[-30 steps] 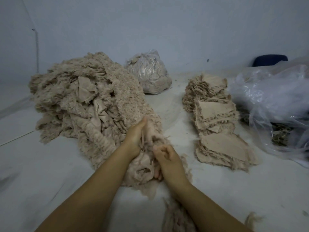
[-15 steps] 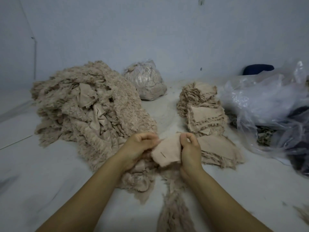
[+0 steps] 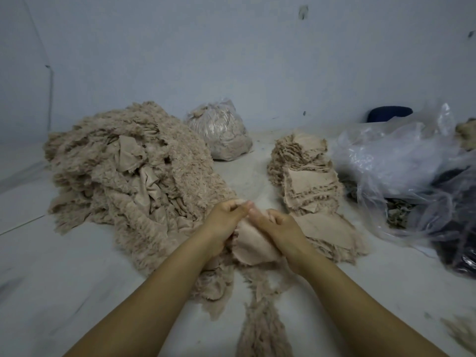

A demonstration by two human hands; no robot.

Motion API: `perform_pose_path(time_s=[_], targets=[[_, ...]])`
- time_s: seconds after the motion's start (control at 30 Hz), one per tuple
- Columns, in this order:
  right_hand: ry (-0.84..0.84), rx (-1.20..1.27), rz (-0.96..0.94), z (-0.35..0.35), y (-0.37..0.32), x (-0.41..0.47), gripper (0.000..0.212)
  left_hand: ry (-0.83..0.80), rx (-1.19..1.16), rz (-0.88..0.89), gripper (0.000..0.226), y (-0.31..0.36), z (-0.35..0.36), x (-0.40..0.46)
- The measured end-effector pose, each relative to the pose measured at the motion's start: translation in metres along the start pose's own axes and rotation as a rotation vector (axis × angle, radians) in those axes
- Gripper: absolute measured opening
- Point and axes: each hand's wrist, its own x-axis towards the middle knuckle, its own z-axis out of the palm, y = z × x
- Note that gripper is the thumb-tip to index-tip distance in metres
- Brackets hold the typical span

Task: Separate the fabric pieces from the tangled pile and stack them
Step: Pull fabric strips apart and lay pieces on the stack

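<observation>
A big tangled pile [image 3: 123, 176] of beige frayed fabric lies on the pale floor at the left. To the right runs a row of stacked flat pieces [image 3: 306, 176], with the nearest stack [image 3: 332, 233] low and wide. Between them, my left hand [image 3: 224, 222] and my right hand [image 3: 278, 228] meet at the fingertips and both pinch one beige fabric piece [image 3: 252, 246], held just above the pile's near edge. The piece hangs down between my wrists. A frayed strip [image 3: 262, 320] trails toward me on the floor.
A clear bag stuffed with beige scraps [image 3: 221, 132] stands by the back wall. Crumpled clear plastic bags [image 3: 401, 161] lie at the right over dark cloth [image 3: 458, 248]. A dark blue object [image 3: 389, 115] sits behind them. Loose fibres [image 3: 461, 333] lie at the lower right.
My hands pulled one piece out of the pile's edge and raised it. They then came together, fingertips meeting over the piece. The camera tilted upward.
</observation>
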Motion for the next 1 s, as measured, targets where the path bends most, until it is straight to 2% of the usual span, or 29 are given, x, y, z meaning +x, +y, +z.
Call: perform_pose_path(time_s=[0.07, 0.13, 0.17, 0.23, 0.33, 0.43, 0.5, 0.57, 0.63, 0.7, 0.73, 0.8, 0.87, 0.93, 0.97, 1.0], targets=[[0.042, -0.061, -0.037, 0.003, -0.001, 0.001, 0.039, 0.029, 0.059, -0.036, 0.035, 0.002, 0.004, 0.002], [0.214, -0.054, -0.08, 0.003, -0.004, 0.006, 0.033, 0.018, 0.065, -0.157, 0.047, 0.005, 0.007, 0.005], [0.299, -0.038, -0.081, -0.001, -0.005, 0.008, 0.035, -0.04, 0.088, -0.202, 0.045, 0.004, 0.009, 0.004], [0.436, -0.023, -0.082, -0.015, -0.008, 0.014, 0.038, -0.14, 0.123, -0.189, 0.026, -0.001, 0.02, 0.004], [0.581, -0.223, -0.083, -0.051, -0.007, 0.021, 0.034, -0.041, 0.111, -0.11, 0.019, -0.007, 0.042, 0.017], [0.638, -0.449, 0.033, -0.085, 0.004, 0.027, 0.029, -0.022, 0.202, -0.035, 0.019, -0.004, 0.068, 0.035], [0.63, -0.593, 0.106, -0.102, 0.01, 0.03, 0.032, -0.1, 0.239, -0.073, 0.015, -0.003, 0.078, 0.045], [0.571, -0.711, 0.169, -0.11, 0.01, 0.031, 0.026, -0.19, 0.244, -0.163, 0.006, -0.002, 0.08, 0.05], [0.54, -0.898, 0.229, -0.113, 0.008, 0.03, 0.038, -0.215, 0.304, -0.177, 0.013, -0.004, 0.07, 0.053], [0.601, -1.009, 0.089, -0.101, 0.005, 0.027, 0.047, -0.196, 0.427, -0.054, 0.009, -0.002, 0.05, 0.05], [0.6, -0.955, -0.043, -0.087, 0.002, 0.025, 0.042, -0.187, 0.486, 0.013, 0.005, 0.001, 0.033, 0.046], [0.41, -0.759, -0.246, -0.051, -0.003, 0.016, 0.024, -0.225, 0.643, 0.115, 0.012, 0.007, -0.007, 0.032], [0.057, -0.682, -0.335, -0.014, 0.002, 0.003, 0.018, -0.368, 0.823, 0.113, 0.018, 0.01, -0.049, 0.012], [-0.272, -0.782, -0.318, 0.007, 0.016, -0.011, 0.029, -0.513, 0.956, 0.0, 0.012, 0.006, -0.081, -0.011], [-0.36, -0.855, -0.278, 0.009, 0.025, -0.016, 0.031, -0.553, 1.02, -0.021, 0.015, 0.002, -0.093, -0.021], [-0.375, -0.904, -0.237, 0.007, 0.031, -0.02, 0.029, -0.555, 1.073, -0.016, 0.023, -0.003, -0.102, -0.029]])
